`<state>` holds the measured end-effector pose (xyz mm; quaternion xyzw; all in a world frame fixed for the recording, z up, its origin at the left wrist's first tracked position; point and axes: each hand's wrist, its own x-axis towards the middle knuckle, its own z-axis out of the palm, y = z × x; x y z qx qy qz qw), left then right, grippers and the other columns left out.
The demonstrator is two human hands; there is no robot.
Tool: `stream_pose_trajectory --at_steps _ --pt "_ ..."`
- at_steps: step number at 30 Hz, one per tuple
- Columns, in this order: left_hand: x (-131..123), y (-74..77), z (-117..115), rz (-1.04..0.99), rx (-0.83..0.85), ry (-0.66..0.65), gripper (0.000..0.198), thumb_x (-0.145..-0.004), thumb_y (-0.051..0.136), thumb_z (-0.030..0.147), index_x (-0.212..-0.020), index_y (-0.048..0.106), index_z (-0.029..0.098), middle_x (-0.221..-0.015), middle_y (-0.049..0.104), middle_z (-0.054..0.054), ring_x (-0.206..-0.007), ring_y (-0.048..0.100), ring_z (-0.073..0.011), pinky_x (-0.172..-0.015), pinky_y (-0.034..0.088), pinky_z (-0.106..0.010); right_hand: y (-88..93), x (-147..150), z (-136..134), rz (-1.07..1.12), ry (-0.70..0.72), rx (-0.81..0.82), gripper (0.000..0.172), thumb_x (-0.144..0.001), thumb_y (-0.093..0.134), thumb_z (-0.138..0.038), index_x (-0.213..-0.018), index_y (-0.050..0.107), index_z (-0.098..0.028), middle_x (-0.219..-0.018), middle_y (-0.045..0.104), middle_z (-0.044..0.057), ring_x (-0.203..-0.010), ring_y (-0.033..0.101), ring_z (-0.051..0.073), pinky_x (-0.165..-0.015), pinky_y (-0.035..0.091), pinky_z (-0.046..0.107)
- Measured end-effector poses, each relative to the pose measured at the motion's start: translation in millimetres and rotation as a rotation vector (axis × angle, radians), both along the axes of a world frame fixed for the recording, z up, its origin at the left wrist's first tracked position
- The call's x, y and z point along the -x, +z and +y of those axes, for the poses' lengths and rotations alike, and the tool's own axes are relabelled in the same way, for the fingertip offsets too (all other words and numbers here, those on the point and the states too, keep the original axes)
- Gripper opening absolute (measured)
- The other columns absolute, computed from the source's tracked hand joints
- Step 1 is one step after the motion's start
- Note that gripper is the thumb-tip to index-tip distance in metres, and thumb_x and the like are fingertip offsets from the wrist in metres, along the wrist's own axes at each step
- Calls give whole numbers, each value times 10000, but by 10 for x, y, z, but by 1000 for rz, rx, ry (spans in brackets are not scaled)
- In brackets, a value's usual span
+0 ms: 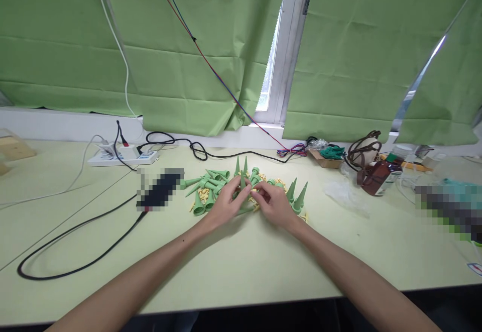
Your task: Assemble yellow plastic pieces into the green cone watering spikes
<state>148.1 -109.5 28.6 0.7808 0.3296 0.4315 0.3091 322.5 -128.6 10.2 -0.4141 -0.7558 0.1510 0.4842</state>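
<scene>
Bare forearms [161,256] converge, left hand [226,203] pinching a tapered green plastic cone [243,180], likely steadying it, right hand [274,202] pinched beside it, contents unclear, amid heaped green cones [216,185] and small yellow plastic pieces [204,195].

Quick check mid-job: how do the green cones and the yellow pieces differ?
Colour: the green cones are green; the yellow pieces are pale yellow.
Size: the green cones are clearly larger; the yellow pieces are small.
Pose: several green cones stand with tips up while others lie over; the yellow pieces lie scattered in loose clusters.
Shared: both are spread, intermingled, on the table.
</scene>
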Motion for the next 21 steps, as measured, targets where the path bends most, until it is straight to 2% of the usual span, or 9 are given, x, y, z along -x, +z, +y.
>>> stream_pose_trajectory --at_steps 4,8,14,21 --pt "12 -7 7 46 -148 -22 175 -907 556 299 -1046 567 193 -1021 609 -68 -882 550 -191 -802 463 -329 19 -2 2 18 -40 -12 181 -945 535 -340 -868 608 -194 -597 503 -29 -522 449 128 -545 371 257" --pt "15 -32 27 44 -298 4 122 -906 534 214 -1021 576 202 -1041 606 -79 -998 568 -215 -905 472 -375 12 -7 8 26 -56 -38 196 -942 541 -362 -858 603 -196 -605 505 -24 -526 454 128 -539 377 255" --pt "44 -66 66 55 -465 12 141 -918 526 168 -1026 606 211 -1059 591 -84 -1007 584 -205 -880 495 -352 19 -10 7 48 -36 -39 186 -948 530 -348 -869 604 -197 -639 572 -7 -542 487 134 -555 401 260" --pt "45 -62 70 67 -502 -19 152 -933 510 149 -1029 606 217 -1032 600 -77 -986 582 -201 -857 497 -356 19 -30 7 98 1 38 199 -971 493 -347 -917 608 -194 -645 564 -7 -550 499 137 -550 405 261"
